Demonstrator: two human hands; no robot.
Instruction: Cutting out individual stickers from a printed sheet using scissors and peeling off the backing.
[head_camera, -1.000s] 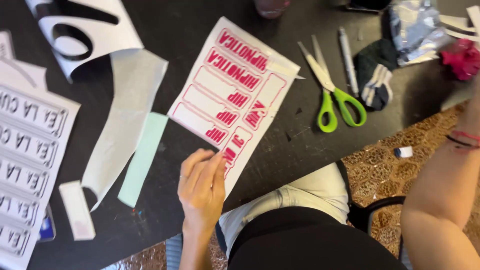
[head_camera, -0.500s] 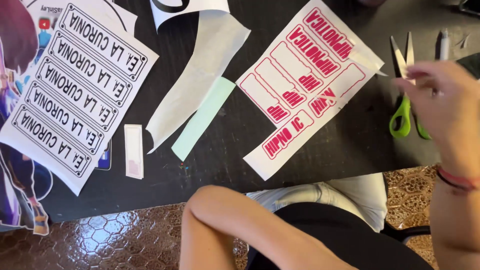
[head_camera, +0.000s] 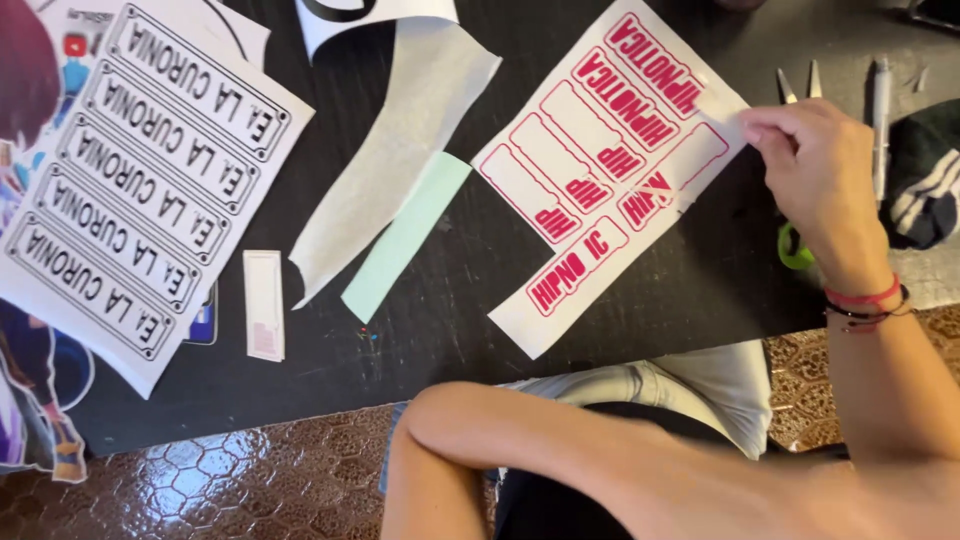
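Note:
A white sheet with red cut-out sticker labels (head_camera: 600, 200) lies tilted on the black table (head_camera: 450, 310). My right hand (head_camera: 815, 170) rests at the sheet's right edge, thumb and fingertips pinched on its border near a red label. The hand covers green-handled scissors (head_camera: 795, 245), whose blade tips stick out above it. My left forearm (head_camera: 520, 440) crosses the bottom of the view, bent at the elbow; the left hand itself is out of the picture.
A large sheet of black-and-white labels (head_camera: 150, 170) lies at the left. A pale backing strip (head_camera: 400, 130), a mint green strip (head_camera: 405, 235) and a small white slip (head_camera: 264, 305) lie mid-table. A pen (head_camera: 880, 100) and dark striped cloth (head_camera: 925, 185) sit at right.
My left hand left the red sheet's lower edge and dropped out of sight. My right hand came from the scissors to the sheet's right edge. The view shifted left.

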